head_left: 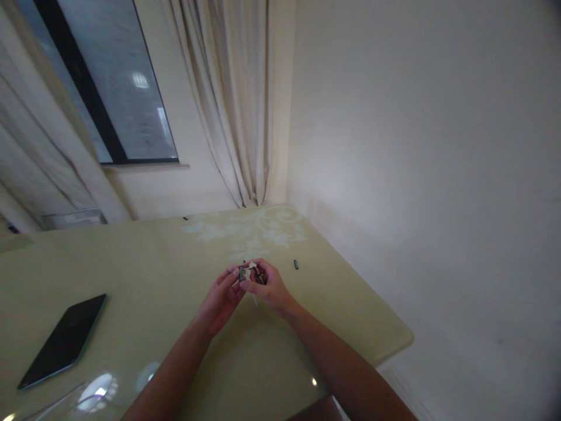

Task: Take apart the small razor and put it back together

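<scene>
Both hands meet over the table, fingers closed round a cluster of small parts. My left hand [223, 297] pinches a small dark rectangular piece with a green face [241, 273] between thumb and fingertips. My right hand [272, 287] grips a cream-coloured piece [250, 266] with dark bits beside it, close against the green-faced one. Whether the two pieces are joined I cannot tell. A thin white strip [255, 300] sticks out below the right fingers. Right of the hands lies a similar small dark and greenish block [295, 264] on the table.
The pale green glossy table [350, 327] meets the wall at the right. A black tablet-like slab [63, 342] lies at the left. Near the far edge is a tiny dark piece [185, 218]. A brown-edged object [318, 409] shows at the bottom. Curtains [236, 99] hang behind.
</scene>
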A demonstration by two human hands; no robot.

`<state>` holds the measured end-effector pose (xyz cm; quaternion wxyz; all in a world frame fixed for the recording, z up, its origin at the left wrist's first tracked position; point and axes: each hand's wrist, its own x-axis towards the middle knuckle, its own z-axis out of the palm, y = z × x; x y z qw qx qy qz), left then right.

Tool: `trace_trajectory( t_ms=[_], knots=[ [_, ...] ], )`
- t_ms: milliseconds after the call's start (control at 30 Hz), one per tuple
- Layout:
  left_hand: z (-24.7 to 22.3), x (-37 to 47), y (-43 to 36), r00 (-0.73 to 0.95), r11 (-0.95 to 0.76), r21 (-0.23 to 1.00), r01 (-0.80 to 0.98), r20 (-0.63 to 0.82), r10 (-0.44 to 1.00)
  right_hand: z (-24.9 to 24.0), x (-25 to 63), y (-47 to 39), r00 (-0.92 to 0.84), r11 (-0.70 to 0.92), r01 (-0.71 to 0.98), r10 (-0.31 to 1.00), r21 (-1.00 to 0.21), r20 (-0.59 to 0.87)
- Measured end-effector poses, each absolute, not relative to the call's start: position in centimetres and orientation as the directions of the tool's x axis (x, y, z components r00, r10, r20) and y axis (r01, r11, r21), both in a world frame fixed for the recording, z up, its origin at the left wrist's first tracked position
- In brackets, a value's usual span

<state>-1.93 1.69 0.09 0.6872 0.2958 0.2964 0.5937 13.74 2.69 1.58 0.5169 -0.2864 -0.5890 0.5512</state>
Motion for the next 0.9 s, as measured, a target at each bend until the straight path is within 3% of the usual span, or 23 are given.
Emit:
trace_trajectory(
  t_ms=[433, 633, 767, 900],
  knots=[
    [-0.3, -1.3, 1.4, 0.109, 0.156, 0.713, -0.683, -0.111, 0.988, 0.8, 14.0, 3.1, -0.329, 0.216, -0.288, 0.893, -0.933, 0.309],
    [-0.1, -1.1, 1.3, 0.069, 0.138, 0.755, -0.641, -0.122, 0.99, 0.9, 14.2, 3.3, -0.302, 0.215, -0.269, 0.907, -0.939, 0.294],
    [0.3, -1.4, 1.2, 0.019, 0.036, 0.86, -0.508, -0.031, 0.999, 1.2, 14.3, 3.2, -0.285, 0.227, -0.268, 0.91, -0.936, 0.302],
    [0.5, -2.4, 1.4, 0.009, -0.112, 0.966, -0.232, 0.117, 0.993, 1.2, 14.3, 3.3, -0.27, 0.249, -0.254, 0.91, -0.935, 0.316]
  ],
)
